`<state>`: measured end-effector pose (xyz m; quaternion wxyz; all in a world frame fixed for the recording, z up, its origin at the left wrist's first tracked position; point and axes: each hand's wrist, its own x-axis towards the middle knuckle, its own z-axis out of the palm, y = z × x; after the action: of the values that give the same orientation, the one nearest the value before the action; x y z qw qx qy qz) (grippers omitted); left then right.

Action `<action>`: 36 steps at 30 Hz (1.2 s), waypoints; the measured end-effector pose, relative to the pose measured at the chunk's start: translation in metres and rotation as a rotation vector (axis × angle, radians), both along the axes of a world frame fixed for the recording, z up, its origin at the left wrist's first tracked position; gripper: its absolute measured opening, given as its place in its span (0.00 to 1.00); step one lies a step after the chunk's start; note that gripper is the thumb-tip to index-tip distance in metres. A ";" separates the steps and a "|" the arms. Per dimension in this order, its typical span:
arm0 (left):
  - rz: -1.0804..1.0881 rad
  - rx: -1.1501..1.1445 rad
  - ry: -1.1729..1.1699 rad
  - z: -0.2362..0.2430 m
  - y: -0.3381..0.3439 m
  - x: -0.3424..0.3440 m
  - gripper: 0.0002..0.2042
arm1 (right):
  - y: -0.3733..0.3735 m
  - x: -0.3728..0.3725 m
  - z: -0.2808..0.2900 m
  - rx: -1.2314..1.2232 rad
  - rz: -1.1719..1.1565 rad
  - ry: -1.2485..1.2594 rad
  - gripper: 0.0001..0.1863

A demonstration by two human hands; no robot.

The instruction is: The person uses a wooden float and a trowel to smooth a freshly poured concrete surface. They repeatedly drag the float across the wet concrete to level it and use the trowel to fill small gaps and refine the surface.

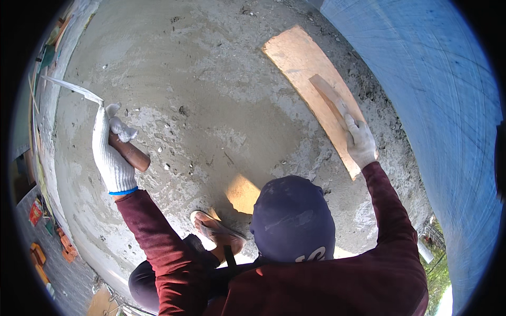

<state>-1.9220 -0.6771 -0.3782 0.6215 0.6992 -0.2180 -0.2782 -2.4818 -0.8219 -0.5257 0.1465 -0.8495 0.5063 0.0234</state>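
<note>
trowel handle (130,152): its upper part hidden inside the gloved left hand (112,152)
float handle (329,97): lower end covered by the right hand (361,141)
objects at left rim (47,237): too small to identify

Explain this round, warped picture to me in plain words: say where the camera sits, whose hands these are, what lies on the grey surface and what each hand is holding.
There is no machine here. One wide fisheye camera sits high on the person's head and looks down, which is why straight edges bend and the corners are black. The dark cap and red sleeves belong to the person working.

Both hands wear white knit gloves. The left hand grips the brown wooden handle of a steel trowel, whose thin pale blade points up and away to the left. The right hand holds the raised handle of a flat wooden float board, which lies on the surface.

The surface is a grey, wet-looking cement slab, rough with small bits of grit. A foot in a sandal rests on it. A blue wall rises on the right.
</note>
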 end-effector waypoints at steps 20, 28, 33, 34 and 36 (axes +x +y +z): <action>-0.223 0.495 -0.462 0.047 0.099 0.146 0.24 | 0.115 -0.239 -0.024 -0.172 -0.303 -0.132 0.37; -0.305 0.447 -0.260 0.024 0.063 0.099 0.23 | -0.006 0.055 0.002 -0.156 -0.128 -0.157 0.25; -0.609 0.447 -0.317 -0.007 -0.022 0.021 0.19 | -0.039 0.093 -0.016 -0.178 -0.090 -0.127 0.30; -0.648 0.487 -0.271 -0.017 -0.022 0.012 0.20 | -0.030 0.070 -0.017 -0.178 -0.095 -0.099 0.30; -0.662 0.531 -0.230 -0.026 -0.004 0.009 0.20 | 0.008 -0.004 -0.006 -0.112 -0.251 -0.005 0.29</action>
<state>-1.9125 -0.6815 -0.4044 0.2693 0.7534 -0.4193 -0.4290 -2.4859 -0.8138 -0.5313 0.1017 -0.7864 0.6087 -0.0257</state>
